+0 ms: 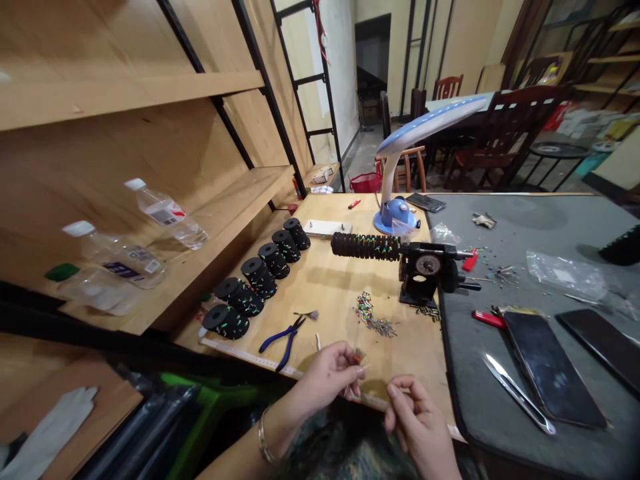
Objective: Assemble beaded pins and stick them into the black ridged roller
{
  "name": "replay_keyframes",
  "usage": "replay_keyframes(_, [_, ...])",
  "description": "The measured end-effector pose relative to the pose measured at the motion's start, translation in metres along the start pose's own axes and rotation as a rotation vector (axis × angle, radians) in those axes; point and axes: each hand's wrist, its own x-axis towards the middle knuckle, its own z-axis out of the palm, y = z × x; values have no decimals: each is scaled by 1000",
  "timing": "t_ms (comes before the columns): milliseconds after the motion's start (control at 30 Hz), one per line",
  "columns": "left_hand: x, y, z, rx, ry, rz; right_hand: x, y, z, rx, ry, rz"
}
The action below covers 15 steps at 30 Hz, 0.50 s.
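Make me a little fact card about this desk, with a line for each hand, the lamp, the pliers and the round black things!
left hand: pinching something tiny and orange
right hand: fingers curled, nothing clear in it
lamp: blue and white, standing at the back
pliers: blue handles, lying open on the wood
black spools: six, in a row left of the pliers and beyond
beads: colourful little pile
phones: on the grey mat
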Motion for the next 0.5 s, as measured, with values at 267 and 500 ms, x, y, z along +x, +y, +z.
replay_keyframes(267, [-15, -20, 15, -233, 0, -118, 3, 3, 2, -21, -91, 15])
replay_keyframes(500, [-7, -13, 8, 501, 347, 247, 2, 14, 0, -36, -41, -47])
